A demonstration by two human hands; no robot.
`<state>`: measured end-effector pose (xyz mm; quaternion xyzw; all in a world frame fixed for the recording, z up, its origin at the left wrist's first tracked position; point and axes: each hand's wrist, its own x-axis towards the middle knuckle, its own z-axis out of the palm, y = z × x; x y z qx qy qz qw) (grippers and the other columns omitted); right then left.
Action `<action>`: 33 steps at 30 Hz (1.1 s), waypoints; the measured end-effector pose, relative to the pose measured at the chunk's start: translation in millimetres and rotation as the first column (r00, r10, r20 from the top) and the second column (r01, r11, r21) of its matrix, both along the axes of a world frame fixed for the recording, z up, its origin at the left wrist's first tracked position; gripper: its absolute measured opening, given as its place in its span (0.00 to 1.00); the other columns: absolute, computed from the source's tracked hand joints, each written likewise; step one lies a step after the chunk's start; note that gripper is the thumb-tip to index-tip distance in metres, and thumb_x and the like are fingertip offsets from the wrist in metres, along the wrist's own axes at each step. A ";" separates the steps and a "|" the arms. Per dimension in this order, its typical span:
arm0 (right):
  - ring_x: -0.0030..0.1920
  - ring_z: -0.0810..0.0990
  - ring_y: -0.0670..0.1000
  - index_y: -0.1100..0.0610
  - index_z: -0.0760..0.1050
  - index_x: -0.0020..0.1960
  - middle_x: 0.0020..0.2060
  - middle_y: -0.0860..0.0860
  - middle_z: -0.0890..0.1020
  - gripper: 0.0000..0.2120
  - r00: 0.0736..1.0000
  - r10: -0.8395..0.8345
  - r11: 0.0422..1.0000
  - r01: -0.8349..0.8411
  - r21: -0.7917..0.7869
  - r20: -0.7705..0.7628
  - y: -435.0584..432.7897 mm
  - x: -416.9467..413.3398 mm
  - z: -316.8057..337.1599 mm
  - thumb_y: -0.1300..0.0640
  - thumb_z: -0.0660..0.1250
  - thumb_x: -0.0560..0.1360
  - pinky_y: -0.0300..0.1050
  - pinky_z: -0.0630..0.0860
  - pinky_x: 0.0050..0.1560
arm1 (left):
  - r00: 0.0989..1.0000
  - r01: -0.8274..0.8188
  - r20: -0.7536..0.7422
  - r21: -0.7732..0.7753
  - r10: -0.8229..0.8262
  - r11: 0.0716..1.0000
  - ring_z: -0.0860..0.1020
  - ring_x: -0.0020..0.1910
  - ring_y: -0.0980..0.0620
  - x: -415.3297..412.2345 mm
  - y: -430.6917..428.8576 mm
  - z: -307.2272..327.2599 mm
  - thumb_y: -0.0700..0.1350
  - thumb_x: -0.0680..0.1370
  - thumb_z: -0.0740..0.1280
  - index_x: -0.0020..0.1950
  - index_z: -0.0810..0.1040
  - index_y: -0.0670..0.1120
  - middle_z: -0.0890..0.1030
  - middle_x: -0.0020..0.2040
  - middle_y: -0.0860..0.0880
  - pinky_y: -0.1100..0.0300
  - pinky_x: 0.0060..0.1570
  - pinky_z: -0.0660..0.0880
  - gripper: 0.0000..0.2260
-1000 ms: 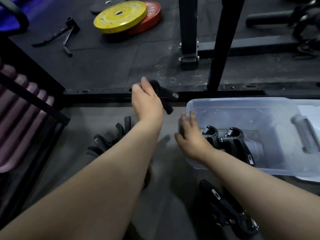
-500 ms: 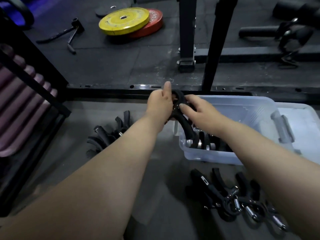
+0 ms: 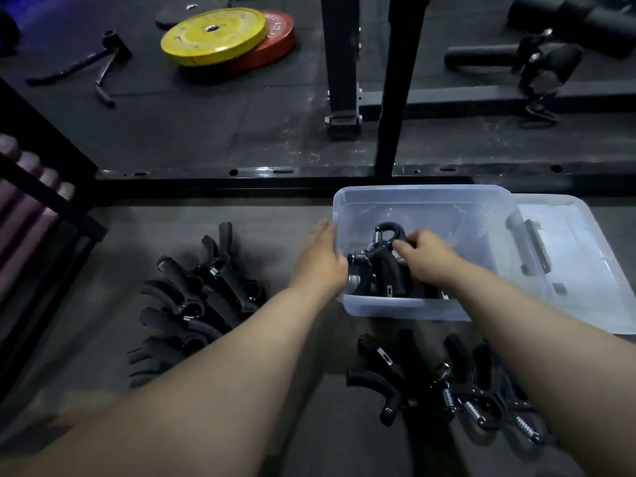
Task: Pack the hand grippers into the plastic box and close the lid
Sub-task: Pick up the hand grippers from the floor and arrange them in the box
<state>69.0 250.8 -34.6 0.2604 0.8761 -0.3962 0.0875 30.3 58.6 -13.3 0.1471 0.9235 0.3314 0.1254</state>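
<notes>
I see the clear rectangular plastic box open on the floor, with its flat clear lid at the box's right. One heap of black spring hand grippers lies left of the box and a front heap before it. My right hand pinches one black gripper inside the box, its long axis toward the far wall. My left hand, fingers straight, rests against the left wall, nearer the left heap.
</notes>
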 end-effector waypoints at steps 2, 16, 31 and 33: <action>0.42 0.81 0.60 0.62 0.76 0.46 0.38 0.58 0.81 0.16 0.992 -0.110 0.985 0.116 -0.124 0.059 -3.0 -7.3 -15.4 0.47 0.64 0.77 0.51 0.78 0.43 | 0.999 0.012 -0.042 -0.017 -0.012 1.000 0.56 0.78 0.50 2.6 -2.2 -6.3 0.41 0.80 0.58 0.78 0.60 0.46 0.61 0.78 0.46 0.57 0.75 0.51 0.25; 0.51 0.79 0.59 0.59 0.76 0.56 0.51 0.59 0.80 0.16 0.951 -0.067 0.997 0.071 -0.003 0.302 -21.5 -39.7 -44.9 0.49 0.58 0.79 0.47 0.74 0.53 | 0.991 0.037 -0.135 0.087 -0.025 0.996 0.61 0.76 0.51 -24.8 0.3 -23.1 0.42 0.78 0.60 0.75 0.66 0.46 0.68 0.74 0.49 0.52 0.74 0.59 0.23; 0.63 0.76 0.61 0.68 0.55 0.75 0.63 0.63 0.76 0.30 0.925 -0.002 0.961 -0.103 0.256 0.380 -26.3 -37.3 -42.7 0.61 0.62 0.76 0.47 0.73 0.57 | 0.993 -0.018 -0.117 0.092 0.029 0.996 0.59 0.77 0.52 -20.9 7.4 -22.4 0.41 0.78 0.60 0.76 0.64 0.46 0.66 0.76 0.50 0.58 0.75 0.55 0.25; 0.62 0.77 0.61 0.69 0.56 0.74 0.61 0.63 0.77 0.29 0.930 0.016 0.955 -0.122 0.269 0.366 -27.3 -35.9 -42.2 0.62 0.61 0.76 0.46 0.73 0.54 | 0.992 -0.023 -0.118 0.089 0.034 0.996 0.59 0.77 0.52 -20.6 7.1 -23.1 0.41 0.78 0.60 0.76 0.64 0.45 0.66 0.76 0.49 0.58 0.75 0.55 0.25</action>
